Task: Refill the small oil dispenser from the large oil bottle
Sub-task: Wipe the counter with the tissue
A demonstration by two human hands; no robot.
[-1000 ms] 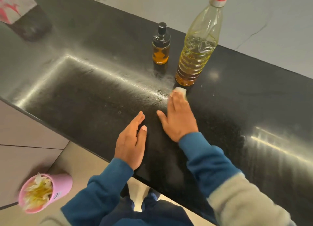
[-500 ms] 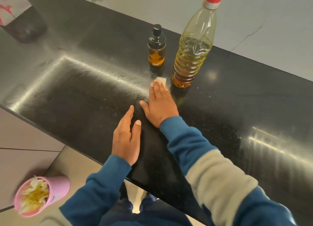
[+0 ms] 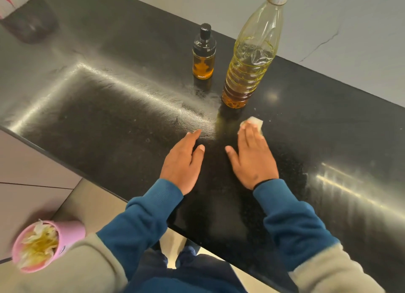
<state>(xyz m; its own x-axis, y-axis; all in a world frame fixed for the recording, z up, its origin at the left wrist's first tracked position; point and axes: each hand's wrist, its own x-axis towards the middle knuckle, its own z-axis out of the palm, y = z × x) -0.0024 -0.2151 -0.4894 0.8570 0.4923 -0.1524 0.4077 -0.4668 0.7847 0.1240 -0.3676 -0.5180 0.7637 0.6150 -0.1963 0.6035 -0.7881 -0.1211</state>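
Note:
The small oil dispenser [image 3: 203, 55], clear glass with a black pump top and amber oil inside, stands upright on the black countertop [image 3: 109, 117]. Just right of it stands the large plastic oil bottle [image 3: 249, 62] with a red cap, about half full of yellow oil. My right hand [image 3: 252, 159] lies flat with straight fingers, pressing a small white wad of tissue [image 3: 254, 122] onto the counter in front of the large bottle. My left hand [image 3: 184, 161] rests flat and open on the counter beside it, holding nothing.
A pink bin [image 3: 43, 246] filled with crumpled used tissues stands on the floor at the lower left. A dark object with a white and red label [image 3: 24, 14] sits at the far left of the counter. Smear marks streak the counter.
My right hand has slid the tissue to the right, from in front of the small dispenser to in front of the large bottle. My left hand stayed on the counter.

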